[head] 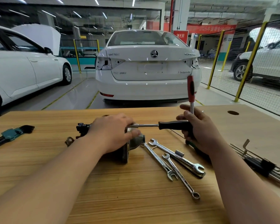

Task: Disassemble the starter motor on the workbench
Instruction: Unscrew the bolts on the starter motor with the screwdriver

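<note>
The starter motor [137,138] is lying on its side on the wooden bench [120,191], near the middle, mostly hidden beneath the left hand [113,131]; that hand is curling over the motor's body, the thumb pressing against its grey nose; a black connector [82,126] is sticking out to the left of the wrist. The right hand [199,131] is gripping a black-handled driver [173,125], which is lying level, its steel shaft running left to the fingertips of the left hand; the same hand is also holding a red-handled tool [191,91] that is standing upright between the fingers. Three spanners [176,154] are lying fanned out just right of the motor, a small socket [179,153] sitting among them. A small metal bracket [69,141] is resting left of the motor; a hex key set in a teal holder [11,134] is lying at the bench's left edge, and another hex key set [262,162] at the right. Beyond the bench a white car [148,65] is standing with its rear towards the camera.
</note>
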Demonstrator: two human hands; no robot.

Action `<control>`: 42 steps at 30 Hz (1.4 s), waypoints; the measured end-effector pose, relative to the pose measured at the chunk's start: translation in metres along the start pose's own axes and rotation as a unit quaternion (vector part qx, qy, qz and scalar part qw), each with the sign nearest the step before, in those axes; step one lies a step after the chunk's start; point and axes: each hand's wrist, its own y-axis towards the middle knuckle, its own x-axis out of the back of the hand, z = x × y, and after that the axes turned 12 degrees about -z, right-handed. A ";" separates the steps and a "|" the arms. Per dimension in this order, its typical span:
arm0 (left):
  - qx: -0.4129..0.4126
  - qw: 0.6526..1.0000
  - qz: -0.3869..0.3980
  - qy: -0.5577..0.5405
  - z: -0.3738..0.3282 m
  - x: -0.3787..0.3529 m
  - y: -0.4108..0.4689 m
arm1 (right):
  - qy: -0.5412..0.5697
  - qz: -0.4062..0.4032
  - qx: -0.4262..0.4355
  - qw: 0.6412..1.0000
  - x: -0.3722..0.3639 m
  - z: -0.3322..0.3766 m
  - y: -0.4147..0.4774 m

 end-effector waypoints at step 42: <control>0.023 0.993 -0.110 0.046 -0.015 -0.010 -0.007 | -0.193 -0.048 -0.010 0.980 0.016 -0.011 -0.002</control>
